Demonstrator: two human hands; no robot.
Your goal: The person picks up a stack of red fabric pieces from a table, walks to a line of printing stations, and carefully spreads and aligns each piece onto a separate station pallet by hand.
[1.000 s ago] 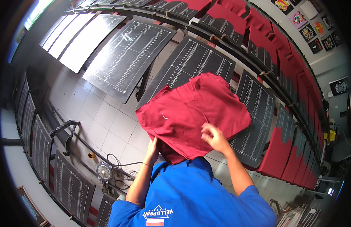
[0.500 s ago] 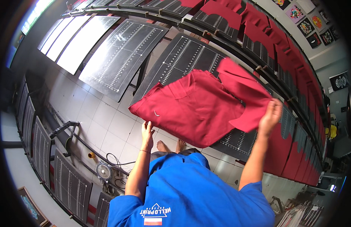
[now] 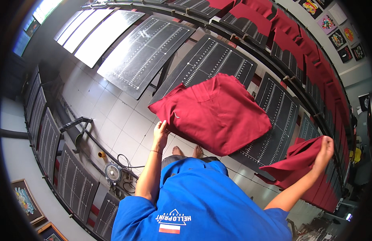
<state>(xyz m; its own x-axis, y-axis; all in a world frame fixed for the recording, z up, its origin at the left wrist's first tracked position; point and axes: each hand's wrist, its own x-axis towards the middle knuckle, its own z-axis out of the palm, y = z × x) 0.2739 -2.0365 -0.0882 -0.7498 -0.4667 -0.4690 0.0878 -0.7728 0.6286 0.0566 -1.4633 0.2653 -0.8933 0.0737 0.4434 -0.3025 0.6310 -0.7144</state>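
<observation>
While the right hand [image 3: 325, 152] is clamped on one loose dark red cloth piece [image 3: 290, 164] trailing to the left of its grip, the left hand [image 3: 160, 136] has its fingertips at the near edge of one larger dark red cloth heap [image 3: 218, 114]; whether they pinch it, I cannot tell. That heap, its layers too merged to count, lies right of the left hand, hiding parts of two flat black boards with white ruled marks [image 3: 276, 104]. Nearer the body, between the hands, two bare feet [image 3: 198, 151] show, partly hidden by clothing. One round grey fan [image 3: 113, 172] stands lower left of the left hand.
</observation>
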